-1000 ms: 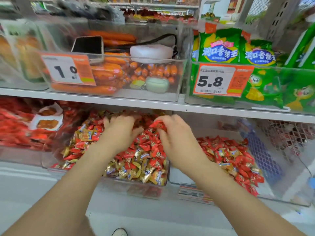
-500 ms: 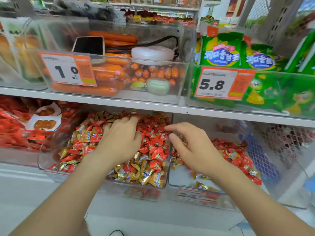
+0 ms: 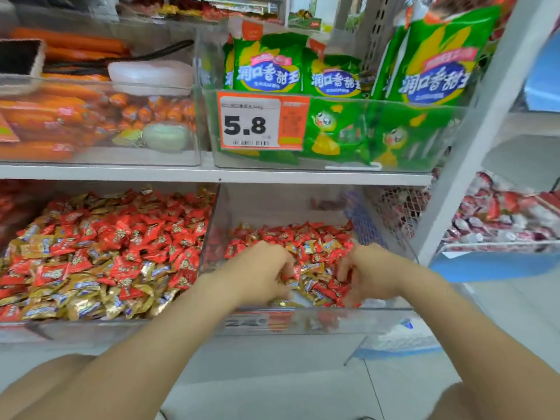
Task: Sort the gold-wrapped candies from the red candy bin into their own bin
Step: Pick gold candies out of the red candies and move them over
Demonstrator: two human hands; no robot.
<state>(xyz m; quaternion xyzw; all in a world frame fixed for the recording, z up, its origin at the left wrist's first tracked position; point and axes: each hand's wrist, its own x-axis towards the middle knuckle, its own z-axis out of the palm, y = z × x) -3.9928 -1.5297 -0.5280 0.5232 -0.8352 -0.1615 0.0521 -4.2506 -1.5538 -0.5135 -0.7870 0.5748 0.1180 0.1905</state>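
Note:
Two clear bins stand side by side on the lower shelf. The left bin (image 3: pixel 91 328) is heaped with mixed red and gold-wrapped candies (image 3: pixel 91 286). The right bin (image 3: pixel 372 321) holds mostly red candies (image 3: pixel 291 234), with some gold-wrapped candies (image 3: pixel 313 287) near its front. Both my hands are down in the right bin. My left hand (image 3: pixel 257 269) curls its fingers around candies at the front of the pile. My right hand (image 3: pixel 374 272) curls its fingers around red candies just to the right. The gap between the two hands is small.
Above, a clear bin of orange sausages (image 3: pixel 75 116) holds a white device and a dark phone. Beside it stand green snack bags (image 3: pixel 339 77) behind a 5.8 price tag (image 3: pixel 251 122). A white shelf post (image 3: pixel 472 128) rises at the right, with red-white packets (image 3: pixel 500 216) beyond.
Both hands have moved from the left mixed bin over to the right bin and now dig into its front pile. My view has shifted right.

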